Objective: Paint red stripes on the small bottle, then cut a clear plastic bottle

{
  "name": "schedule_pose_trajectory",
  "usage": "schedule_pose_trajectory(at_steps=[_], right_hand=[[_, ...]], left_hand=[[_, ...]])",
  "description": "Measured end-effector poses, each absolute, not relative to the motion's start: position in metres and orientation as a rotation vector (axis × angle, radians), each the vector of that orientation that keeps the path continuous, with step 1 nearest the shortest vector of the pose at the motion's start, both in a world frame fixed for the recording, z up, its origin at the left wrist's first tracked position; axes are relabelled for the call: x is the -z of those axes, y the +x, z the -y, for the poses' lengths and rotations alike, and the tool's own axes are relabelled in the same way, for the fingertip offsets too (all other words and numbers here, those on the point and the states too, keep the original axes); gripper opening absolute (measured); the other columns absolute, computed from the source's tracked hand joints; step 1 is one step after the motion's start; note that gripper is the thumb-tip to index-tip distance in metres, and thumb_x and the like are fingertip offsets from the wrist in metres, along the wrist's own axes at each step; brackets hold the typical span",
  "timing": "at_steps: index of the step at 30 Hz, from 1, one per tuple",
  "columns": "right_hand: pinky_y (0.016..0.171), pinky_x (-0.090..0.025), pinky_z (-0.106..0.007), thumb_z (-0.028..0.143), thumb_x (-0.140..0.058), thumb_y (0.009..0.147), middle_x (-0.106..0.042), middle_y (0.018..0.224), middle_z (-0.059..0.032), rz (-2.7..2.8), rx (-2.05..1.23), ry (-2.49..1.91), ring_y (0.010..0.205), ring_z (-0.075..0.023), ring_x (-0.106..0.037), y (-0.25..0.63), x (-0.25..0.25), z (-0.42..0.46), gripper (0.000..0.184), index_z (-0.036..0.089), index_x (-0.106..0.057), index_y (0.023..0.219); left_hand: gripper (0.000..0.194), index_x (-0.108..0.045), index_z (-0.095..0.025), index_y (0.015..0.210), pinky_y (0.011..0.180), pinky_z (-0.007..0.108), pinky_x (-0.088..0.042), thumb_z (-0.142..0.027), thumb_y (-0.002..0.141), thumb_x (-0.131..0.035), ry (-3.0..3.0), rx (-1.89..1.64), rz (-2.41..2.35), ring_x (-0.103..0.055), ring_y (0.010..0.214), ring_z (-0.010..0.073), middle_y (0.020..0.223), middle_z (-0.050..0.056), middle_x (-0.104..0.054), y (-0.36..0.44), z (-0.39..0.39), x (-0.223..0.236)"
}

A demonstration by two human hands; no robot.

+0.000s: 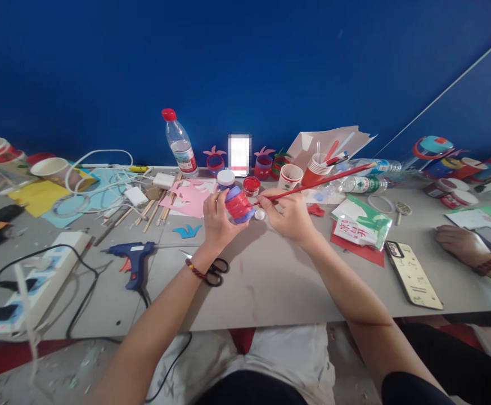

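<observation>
Head view, clock positions taken from the cup. Cup (pixel 239 206) is in the left hand (pixel 216 220), held up off the table (pixel 266 292) and tipped on its side; red band round the middle, blue at both ends. Left fingers grip its 9 o'clock side. Right hand (pixel 289 218) grasps a brush (pixel 321 184) between thumb and fingers, handle running out toward 2. Bristle end is at the cup's 3 o'clock side; can't tell if it's touching.

Close in: white-lidded jar (pixel 225 179) at 11, open red paint (pixel 251 187) at 1, small white cap (pixel 259 215) at 4. Two crown-topped cups against the wall, one (pixel 215 163) at 11, one (pixel 264 165) at 1. Paper cup (pixel 289 177) at 2; stacked cups (pixel 312 173) beyond it, straws sticking out.

Left side: bottle (pixel 183 153), red cap, upright, between 10 and 11. Pink paper (pixel 189 197) at 9, blue cutout (pixel 187 231) at 8, glue gun (pixel 139 259) farther out at 8. Scissors (pixel 215 277) at 7, beside the left wrist.

Right side: green packet (pixel 365 225) at 3, overlapping red paper (pixel 375 256). Phone (pixel 414 277) at 4, flat. Co-worker's hand (pixel 460 242) well out past 3, resting on the table.
</observation>
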State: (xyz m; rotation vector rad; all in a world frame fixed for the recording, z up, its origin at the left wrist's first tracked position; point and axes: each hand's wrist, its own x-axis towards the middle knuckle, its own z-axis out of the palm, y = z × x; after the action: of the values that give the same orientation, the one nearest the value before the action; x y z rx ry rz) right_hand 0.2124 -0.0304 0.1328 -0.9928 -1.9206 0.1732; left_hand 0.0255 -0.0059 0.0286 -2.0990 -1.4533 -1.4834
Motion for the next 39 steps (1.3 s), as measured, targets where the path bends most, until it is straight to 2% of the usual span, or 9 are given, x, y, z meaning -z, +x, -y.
schedule_pose_trajectory(at_steps=[5,10,20,25,30,35,39], right_hand=[[0.068,-0.055,-0.031,0.019,-0.054,0.093,-0.078,0.084,-0.0056,1.923,-0.271,-0.963,0.073,-0.0198,-0.071,0.207,-0.136,0.039,0.022,0.019,-0.071,0.079],[0.064,-0.056,-0.029,0.020,-0.055,0.092,-0.078,0.082,-0.0061,1.881,-0.332,-0.911,0.068,-0.0181,-0.071,0.207,-0.136,0.039,0.024,0.018,-0.070,0.072],[0.059,-0.054,-0.029,0.023,-0.056,0.092,-0.077,0.075,-0.0056,1.832,-0.268,-0.973,0.064,-0.0181,-0.069,0.213,-0.139,0.030,0.024,0.019,-0.070,0.074],[0.061,-0.055,-0.031,0.025,-0.056,0.092,-0.078,0.081,-0.0066,1.822,-0.165,-1.061,0.067,-0.0199,-0.070,0.222,-0.136,0.023,0.023,0.019,-0.072,0.077],[0.063,-0.054,-0.030,0.025,-0.055,0.094,-0.077,0.079,-0.0060,1.864,-0.214,-1.034,0.070,-0.0195,-0.070,0.221,-0.136,0.026,0.024,0.019,-0.072,0.079],[0.059,-0.050,-0.029,0.020,-0.054,0.094,-0.077,0.079,-0.0063,1.914,-0.191,-0.974,0.063,-0.0178,-0.067,0.213,-0.136,0.033,0.026,0.017,-0.070,0.074],[0.063,-0.052,-0.030,0.021,-0.052,0.094,-0.077,0.080,-0.0065,1.920,-0.232,-0.964,0.067,-0.0186,-0.069,0.208,-0.136,0.038,0.026,0.018,-0.070,0.075]], left_hand=[[0.087,-0.045,-0.013,0.135,0.103,0.051,-0.043,-0.046,0.063,-0.080,-2.092,1.465,1.475,-0.052,0.118,0.0356,0.122,0.019,-0.054,0.027,0.006,-0.028],[0.087,-0.047,-0.014,0.134,0.105,0.051,-0.042,-0.050,0.062,-0.080,-2.109,1.460,1.523,-0.052,0.119,0.0357,0.122,0.018,-0.054,0.027,0.006,-0.029],[0.088,-0.047,-0.013,0.133,0.107,0.051,-0.041,-0.053,0.062,-0.081,-2.086,1.508,1.514,-0.051,0.120,0.0356,0.123,0.019,-0.054,0.025,0.006,-0.030],[0.089,-0.045,-0.014,0.133,0.107,0.052,-0.042,-0.052,0.061,-0.081,-2.103,1.555,1.527,-0.051,0.120,0.0353,0.124,0.019,-0.054,0.024,0.007,-0.034],[0.087,-0.046,-0.014,0.133,0.105,0.051,-0.042,-0.050,0.062,-0.081,-2.080,1.527,1.531,-0.052,0.118,0.0345,0.122,0.018,-0.054,0.025,0.008,-0.036],[0.086,-0.046,-0.014,0.133,0.104,0.051,-0.041,-0.051,0.063,-0.079,-2.085,1.543,1.537,-0.052,0.117,0.0347,0.121,0.018,-0.054,0.026,0.006,-0.035],[0.085,-0.046,-0.013,0.133,0.104,0.050,-0.041,-0.051,0.065,-0.078,-2.064,1.517,1.514,-0.052,0.116,0.0342,0.119,0.018,-0.054,0.027,0.006,-0.034]])
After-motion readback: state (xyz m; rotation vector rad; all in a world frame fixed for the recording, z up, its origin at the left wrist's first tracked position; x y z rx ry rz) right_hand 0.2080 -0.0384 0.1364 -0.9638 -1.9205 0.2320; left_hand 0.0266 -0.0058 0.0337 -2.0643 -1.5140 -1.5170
